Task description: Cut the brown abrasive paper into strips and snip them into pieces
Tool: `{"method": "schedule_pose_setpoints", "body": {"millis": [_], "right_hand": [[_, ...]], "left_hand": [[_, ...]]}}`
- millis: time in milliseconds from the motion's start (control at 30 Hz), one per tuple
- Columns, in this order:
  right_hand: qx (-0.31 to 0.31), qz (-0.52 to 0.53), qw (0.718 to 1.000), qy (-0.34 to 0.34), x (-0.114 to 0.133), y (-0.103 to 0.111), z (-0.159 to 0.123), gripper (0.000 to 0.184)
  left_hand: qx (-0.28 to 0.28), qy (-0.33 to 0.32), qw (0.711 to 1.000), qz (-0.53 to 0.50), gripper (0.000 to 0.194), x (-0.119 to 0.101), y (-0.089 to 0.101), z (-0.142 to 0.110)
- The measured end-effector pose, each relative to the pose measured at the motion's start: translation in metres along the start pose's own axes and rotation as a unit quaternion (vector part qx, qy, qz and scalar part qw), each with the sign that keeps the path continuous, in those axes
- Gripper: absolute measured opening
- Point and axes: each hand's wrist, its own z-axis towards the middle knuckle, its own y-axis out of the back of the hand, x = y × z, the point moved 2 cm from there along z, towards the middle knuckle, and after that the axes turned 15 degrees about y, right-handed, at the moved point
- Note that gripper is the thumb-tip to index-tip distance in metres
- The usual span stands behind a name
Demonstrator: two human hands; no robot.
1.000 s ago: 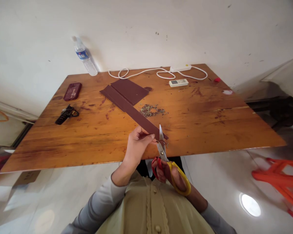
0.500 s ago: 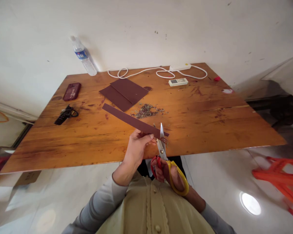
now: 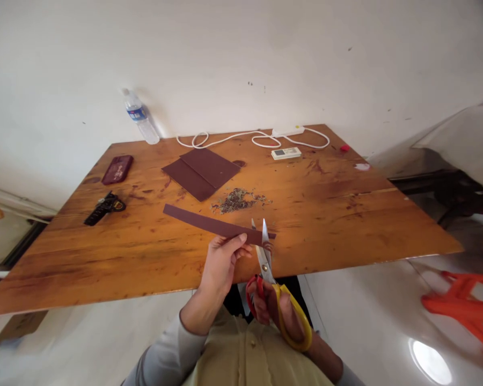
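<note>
My left hand (image 3: 221,262) pinches a long dark maroon strip (image 3: 197,220), paper-like or leather-like, between thumb and fingers near its right part. Wrapped through the red and yellow handles of a pair of scissors (image 3: 265,262) is my right hand (image 3: 279,308). The parted blades straddle the strip's right end, where thin curled slivers hang. Beyond the strip, a pile of small cut shreds (image 3: 236,200) lies on the wooden table (image 3: 326,230). Two maroon sheets (image 3: 203,171) overlap behind the pile, to its left.
At the left lie a dark red phone-like case (image 3: 118,169) and a black strap-like item (image 3: 104,208). A plastic bottle (image 3: 141,118) leans at the wall. A white power strip (image 3: 287,131) with cord and a remote control (image 3: 286,153) are at the back. An orange stool (image 3: 459,300) stands right.
The view has tilted up, so the table appears lower. The strip's far left end has dropped to a flatter angle. Both hands keep their holds, with the blades still around the strip's end.
</note>
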Motion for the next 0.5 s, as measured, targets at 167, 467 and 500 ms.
{"method": "schedule_pose_setpoints", "body": {"millis": [167, 467, 500], "right_hand": [[0.004, 0.029, 0.999, -0.016, -0.004, -0.0008, 0.0008, 0.082], [-0.014, 0.04, 0.999, -0.03, 0.0016, -0.0031, 0.0042, 0.087], [-0.012, 0.043, 0.999, -0.028, 0.0019, -0.0032, 0.0049, 0.086]], "left_hand": [[-0.007, -0.005, 1.0, 0.008, 0.03, 0.0024, 0.0019, 0.0004], [-0.014, 0.027, 0.999, -0.011, 0.034, 0.0086, 0.0004, 0.0018], [-0.013, 0.029, 0.999, -0.014, 0.034, 0.0094, 0.0001, 0.0017]]}}
